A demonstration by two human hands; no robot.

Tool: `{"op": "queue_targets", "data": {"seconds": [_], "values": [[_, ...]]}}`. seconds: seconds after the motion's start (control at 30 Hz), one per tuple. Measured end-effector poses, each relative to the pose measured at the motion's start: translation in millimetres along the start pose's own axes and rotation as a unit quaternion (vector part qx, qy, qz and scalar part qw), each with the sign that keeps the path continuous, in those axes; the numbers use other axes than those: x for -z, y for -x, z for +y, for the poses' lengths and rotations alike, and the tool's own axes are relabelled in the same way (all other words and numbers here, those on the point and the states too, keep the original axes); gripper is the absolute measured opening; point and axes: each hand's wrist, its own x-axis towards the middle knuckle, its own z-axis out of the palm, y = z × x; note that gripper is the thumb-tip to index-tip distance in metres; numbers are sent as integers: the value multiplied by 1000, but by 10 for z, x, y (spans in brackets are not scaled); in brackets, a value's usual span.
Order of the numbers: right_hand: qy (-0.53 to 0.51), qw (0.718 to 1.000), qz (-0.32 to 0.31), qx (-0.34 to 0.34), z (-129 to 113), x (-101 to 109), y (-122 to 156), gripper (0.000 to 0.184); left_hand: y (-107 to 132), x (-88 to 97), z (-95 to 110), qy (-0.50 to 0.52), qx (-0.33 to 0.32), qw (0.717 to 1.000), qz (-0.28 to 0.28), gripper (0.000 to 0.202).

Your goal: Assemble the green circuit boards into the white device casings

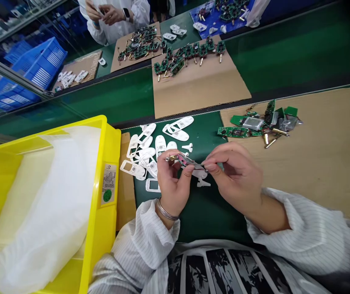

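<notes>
Between my two hands is a small circuit board assembly (184, 158) with a brass-coloured cylinder at its left end and thin wires. My left hand (175, 179) is closed on it, thumb in front and fingers behind. The fingertips of my right hand (234, 173) pinch its right end, around a wire or edge too small to make out. Just beneath, a white plastic part (199, 173) partly shows; I cannot tell whether it joins the board. Several white plastic shells (146, 154) lie left of my hands, and a small white T-shaped piece (203, 183) lies below.
A yellow bin (101, 228) with a white liner stands at left. Circuit boards with brass cylinders (254, 124) lie on cardboard (322, 163) at right. More boards (190, 53) sit on cardboard across the green belt (291, 53). A co-worker's hands (109, 14) and a blue basket (36, 69) are beyond.
</notes>
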Motion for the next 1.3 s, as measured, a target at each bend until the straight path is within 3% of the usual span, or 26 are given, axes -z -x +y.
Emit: {"op": "queue_targets", "data": {"seconds": [0.17, 0.23, 0.33, 0.43, 0.6, 0.7, 0.73, 0.8, 0.87, 1.03, 1.2, 1.3], "values": [[-17, 993, 114, -10, -37, 106, -119, 20, -134, 133, -68, -24, 28, 990, 140, 27], [-70, 996, 35, -43, -111, 93, -109, 21, -186, 171, -87, -5, 58, 985, 160, 30], [-162, 968, -167, -97, -239, -54, -4, 16, -206, 152, -75, 39, 82, 984, 154, 33], [-124, 955, -242, -118, -288, -275, 125, 12, -177, 92, -24, 40, 92, 983, 156, 33], [6, 982, -181, -56, -247, -458, 216, 19, -118, 36, 13, 61, 123, 976, 169, 34], [30, 988, -153, -18, -229, -340, 116, 31, -125, 59, -7, 77, 127, 969, 196, 36], [33, 987, -154, -3, -204, -273, 51, 27, -140, 77, -11, 90, 126, 968, 199, 36], [87, 982, -161, 46, -94, -141, -104, 8, -184, 122, -4, 144, 139, 963, 179, 34], [178, 968, -151, 88, 99, -57, -246, 8, -231, 166, 19, 220, 181, 950, 127, 31], [281, 922, -259, 68, 588, -106, -351, 13, -264, 211, 74, 327, 285, 901, -24, 34], [276, 919, -279, 19, 634, -125, -307, 6, -223, 218, 55, 311, 298, 898, -88, 40], [257, 928, -269, -17, 564, -21, -328, 26, -212, 232, 36, 321, 300, 891, -116, 40]]}}
